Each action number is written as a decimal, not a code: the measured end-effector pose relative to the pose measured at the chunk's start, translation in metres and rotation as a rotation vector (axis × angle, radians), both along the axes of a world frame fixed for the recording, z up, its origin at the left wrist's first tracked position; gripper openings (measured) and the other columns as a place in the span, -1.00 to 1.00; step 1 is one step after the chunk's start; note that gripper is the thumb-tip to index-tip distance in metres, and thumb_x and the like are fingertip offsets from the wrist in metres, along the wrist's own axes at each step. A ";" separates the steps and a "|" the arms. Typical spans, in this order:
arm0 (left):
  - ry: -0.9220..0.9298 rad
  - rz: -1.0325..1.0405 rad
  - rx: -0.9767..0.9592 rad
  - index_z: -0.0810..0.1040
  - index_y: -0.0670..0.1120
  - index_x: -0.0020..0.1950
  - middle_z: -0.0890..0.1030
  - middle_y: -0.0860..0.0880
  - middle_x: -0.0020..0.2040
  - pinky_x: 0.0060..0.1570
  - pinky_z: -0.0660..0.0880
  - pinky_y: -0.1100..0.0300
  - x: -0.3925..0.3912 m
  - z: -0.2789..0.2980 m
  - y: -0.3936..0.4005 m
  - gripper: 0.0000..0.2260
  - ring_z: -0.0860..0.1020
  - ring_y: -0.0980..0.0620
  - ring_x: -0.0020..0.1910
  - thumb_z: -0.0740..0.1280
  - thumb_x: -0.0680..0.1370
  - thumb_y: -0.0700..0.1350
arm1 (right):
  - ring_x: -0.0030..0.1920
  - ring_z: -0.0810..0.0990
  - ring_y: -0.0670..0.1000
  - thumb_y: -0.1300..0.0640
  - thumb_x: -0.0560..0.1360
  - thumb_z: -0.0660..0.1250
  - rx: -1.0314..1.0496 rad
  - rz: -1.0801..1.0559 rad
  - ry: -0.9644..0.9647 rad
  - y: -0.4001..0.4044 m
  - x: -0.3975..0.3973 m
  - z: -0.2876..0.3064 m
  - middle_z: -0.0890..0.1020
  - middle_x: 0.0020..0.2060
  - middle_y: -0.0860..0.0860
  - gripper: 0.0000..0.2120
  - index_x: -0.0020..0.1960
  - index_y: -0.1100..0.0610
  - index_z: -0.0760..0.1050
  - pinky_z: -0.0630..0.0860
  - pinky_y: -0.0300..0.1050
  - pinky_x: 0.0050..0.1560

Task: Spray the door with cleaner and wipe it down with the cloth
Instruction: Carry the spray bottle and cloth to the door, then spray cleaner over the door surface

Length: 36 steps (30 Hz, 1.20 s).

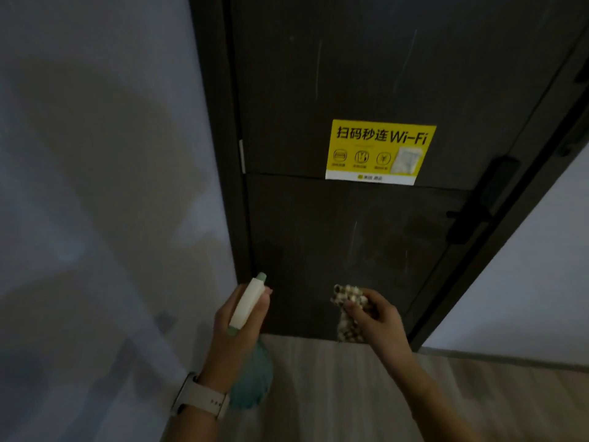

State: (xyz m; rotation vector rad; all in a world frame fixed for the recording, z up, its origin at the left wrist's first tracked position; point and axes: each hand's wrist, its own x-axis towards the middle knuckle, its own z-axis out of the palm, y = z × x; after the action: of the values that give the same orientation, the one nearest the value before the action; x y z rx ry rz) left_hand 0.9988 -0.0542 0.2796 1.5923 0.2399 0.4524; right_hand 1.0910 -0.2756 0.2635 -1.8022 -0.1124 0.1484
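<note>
The dark door (366, 250) stands shut ahead, a yellow Wi-Fi sticker (381, 151) at twelve o'clock. The left hand (236, 323) grips the spray bottle (247, 303), nozzle toward the door; the right hand (374, 314) pinches the bunched cloth (347, 298). Spray drifting upward could soak the sticker, and drips may reach the wooden floor (350, 378).

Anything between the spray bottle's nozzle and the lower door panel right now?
Nothing visible. The left hand grips the spray bottle, its nozzle aimed at the bare lower door. The right hand holds the cloth off to the right; the Wi-Fi sticker sits higher.
</note>
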 end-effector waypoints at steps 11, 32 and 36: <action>-0.207 0.151 0.150 0.58 -0.06 -0.01 0.61 -0.25 -0.09 -0.23 0.47 0.43 0.236 0.134 0.009 -0.93 0.57 0.07 -0.21 0.33 0.54 -0.11 | 0.08 0.55 -0.18 0.21 0.48 0.43 -0.072 0.178 -0.632 0.015 0.253 0.149 0.58 0.06 -0.12 -0.71 0.12 -0.08 0.54 0.53 -0.17 0.08; -0.721 0.335 0.355 0.51 0.00 -0.08 0.61 -0.04 -0.14 0.09 0.59 0.03 0.387 0.558 0.071 -0.95 0.63 0.01 -0.11 0.32 0.58 -0.08 | 0.26 0.43 -0.05 0.15 0.42 0.43 -0.538 -0.109 -1.652 0.098 0.438 0.452 0.44 0.29 -0.04 -0.45 0.39 0.03 0.41 0.39 -0.30 0.10; -0.685 0.372 0.425 0.47 0.00 -0.18 0.61 -0.05 -0.22 0.07 0.60 -0.04 0.404 0.581 0.068 -0.86 0.63 -0.03 -0.16 0.33 0.58 -0.07 | 0.25 0.41 -0.06 0.20 0.36 0.50 -0.528 -0.148 -1.689 0.102 0.448 0.444 0.44 0.29 -0.03 -0.38 0.39 0.05 0.42 0.45 -0.28 0.08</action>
State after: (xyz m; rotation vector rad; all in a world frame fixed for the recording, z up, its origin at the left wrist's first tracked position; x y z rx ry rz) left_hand 1.4025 0.0137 0.8610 1.6998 -0.0985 1.3741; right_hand 1.5393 -0.1736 0.7077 -1.9444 -1.1903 -1.6015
